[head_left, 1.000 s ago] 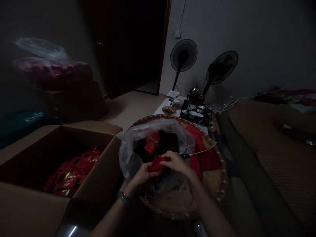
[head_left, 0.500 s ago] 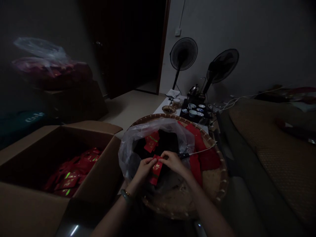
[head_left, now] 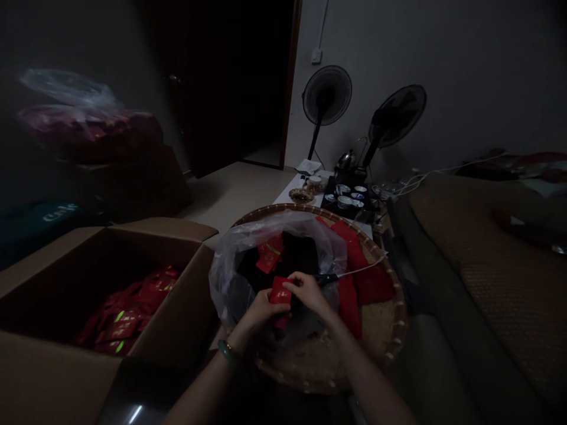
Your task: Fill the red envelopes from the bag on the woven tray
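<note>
Both hands hold one small red packet (head_left: 282, 291) with gold print, above the near part of a round woven tray (head_left: 401, 330). My left hand (head_left: 262, 311) grips its lower left side, thumb across the front. At its upper right edge, my right hand (head_left: 306, 290) pinches it. Behind the hands, a clear plastic bag (head_left: 225, 265) lies spread open on the tray with dark contents (head_left: 301, 251) and another red packet (head_left: 269, 252) on top. A dark-handled tool (head_left: 326, 278) with a pale thin shaft rests right of my right hand, beside red cloth-like pieces (head_left: 374, 283).
On the left, an open cardboard box (head_left: 62, 378) contains several red packets (head_left: 133, 310). Beyond the tray stand a low table (head_left: 286, 195) with cups (head_left: 345, 202), a kettle (head_left: 346, 159) and two fans (head_left: 328, 94). A woven-mat seat (head_left: 496, 265) lies at right.
The packet was folded or turned a second ago, then its printed face came up hanging long; now my left thumb lies lower across its front. The view has shifted slightly.
</note>
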A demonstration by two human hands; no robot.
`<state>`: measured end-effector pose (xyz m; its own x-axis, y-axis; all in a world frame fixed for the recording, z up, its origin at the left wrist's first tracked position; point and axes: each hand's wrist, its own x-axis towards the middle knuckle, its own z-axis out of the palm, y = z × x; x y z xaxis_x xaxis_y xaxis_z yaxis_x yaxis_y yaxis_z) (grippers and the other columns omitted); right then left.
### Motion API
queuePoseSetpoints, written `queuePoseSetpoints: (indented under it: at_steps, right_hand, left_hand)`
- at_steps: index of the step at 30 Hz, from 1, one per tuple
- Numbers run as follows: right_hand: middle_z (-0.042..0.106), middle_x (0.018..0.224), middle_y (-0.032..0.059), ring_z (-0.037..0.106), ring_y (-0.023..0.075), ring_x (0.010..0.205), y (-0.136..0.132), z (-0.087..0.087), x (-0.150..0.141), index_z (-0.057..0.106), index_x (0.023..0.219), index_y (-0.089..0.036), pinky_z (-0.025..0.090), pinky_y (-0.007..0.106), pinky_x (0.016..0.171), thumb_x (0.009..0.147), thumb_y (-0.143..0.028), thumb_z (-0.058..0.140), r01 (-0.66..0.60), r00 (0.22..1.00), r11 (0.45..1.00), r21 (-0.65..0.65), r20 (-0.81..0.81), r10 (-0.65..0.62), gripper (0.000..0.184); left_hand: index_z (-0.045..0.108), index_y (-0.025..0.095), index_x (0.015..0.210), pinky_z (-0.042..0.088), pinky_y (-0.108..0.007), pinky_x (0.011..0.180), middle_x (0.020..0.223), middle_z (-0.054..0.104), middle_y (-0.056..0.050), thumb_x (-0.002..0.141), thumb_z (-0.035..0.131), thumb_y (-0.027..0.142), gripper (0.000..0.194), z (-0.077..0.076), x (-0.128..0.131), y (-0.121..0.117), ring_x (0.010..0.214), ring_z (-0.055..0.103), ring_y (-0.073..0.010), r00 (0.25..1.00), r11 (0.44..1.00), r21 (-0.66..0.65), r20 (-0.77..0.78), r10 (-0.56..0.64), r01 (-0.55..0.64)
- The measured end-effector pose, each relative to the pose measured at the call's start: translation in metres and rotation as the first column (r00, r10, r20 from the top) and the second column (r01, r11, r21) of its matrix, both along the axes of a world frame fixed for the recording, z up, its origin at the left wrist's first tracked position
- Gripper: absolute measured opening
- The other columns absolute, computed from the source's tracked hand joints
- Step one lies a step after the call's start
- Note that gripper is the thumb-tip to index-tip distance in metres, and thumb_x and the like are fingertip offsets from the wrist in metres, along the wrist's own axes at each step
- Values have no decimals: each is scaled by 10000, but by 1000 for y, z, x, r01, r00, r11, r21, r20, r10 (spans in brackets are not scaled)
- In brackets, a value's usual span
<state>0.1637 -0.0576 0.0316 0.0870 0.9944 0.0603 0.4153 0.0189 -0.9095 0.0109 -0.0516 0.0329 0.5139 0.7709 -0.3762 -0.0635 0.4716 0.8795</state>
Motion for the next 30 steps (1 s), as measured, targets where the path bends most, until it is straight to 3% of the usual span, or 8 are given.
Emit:
queuePoseSetpoints:
  at_steps: [3,8,12,16,19,21,24,30]
  right_hand:
    - [640,758,5,549,136,659,0,8,-4,625,869,-184,409,231,589,701,-407,616,-26,991,999,43,129,20,279]
    - [498,488,-42,421,88,498,2,12,-8,563,522,-168,287,207,486,719,-472,596,-88,955,995,51,287,70,364]
    - [447,463,-54,388,82,486,4,9,-12,520,476,-167,261,210,483,729,-491,579,-87,961,992,94,272,58,415]
    - [514,505,-36,448,99,513,7,8,-9,579,556,-164,305,211,500,771,-472,538,-94,967,993,75,246,72,378]
    - [641,768,12,554,138,723,9,12,10,639,832,-181,391,229,657,864,-376,422,-95,957,989,117,283,59,293]
    - [636,942,44,536,183,913,7,11,31,599,1027,-202,383,281,794,837,-333,480,-116,890,986,123,453,48,260]
    - [571,1107,114,468,271,1050,1,3,57,470,1225,-187,357,367,844,676,-302,672,-137,675,989,-49,726,129,596]
    - [580,1055,103,487,273,996,-2,-14,68,516,1157,-216,349,382,817,679,-222,675,-160,479,982,-95,863,162,503]
  left_hand:
    - [579,115,726,435,-226,502,561,618,10,447,795,257,380,-3,2,-1,480,567,-124,995,996,50,-73,-63,67]
    - [575,125,714,409,-205,482,538,606,35,479,761,226,316,-6,-3,-3,475,540,-107,973,981,87,-169,-155,171]
    - [589,112,726,394,-199,487,555,606,35,455,777,207,343,-8,-9,-1,500,534,-106,964,964,126,-164,-212,233]
    - [600,107,785,410,-199,517,612,622,16,462,798,259,408,-12,-6,0,539,570,-115,991,989,68,-38,-127,129]
    - [594,112,817,434,-209,515,633,635,-5,469,807,304,451,-15,-1,2,558,613,-145,997,997,-62,68,-45,49]
    - [601,114,834,448,-214,518,706,663,-30,460,816,306,473,-16,0,5,586,632,-159,996,995,-100,93,8,1]
    - [607,116,847,459,-223,521,850,686,-79,468,816,322,479,-17,2,9,622,645,-173,991,991,-124,114,67,-53]
    - [623,112,878,452,-225,571,861,690,-102,484,806,354,497,-17,8,11,676,640,-172,984,988,-105,127,122,-109]
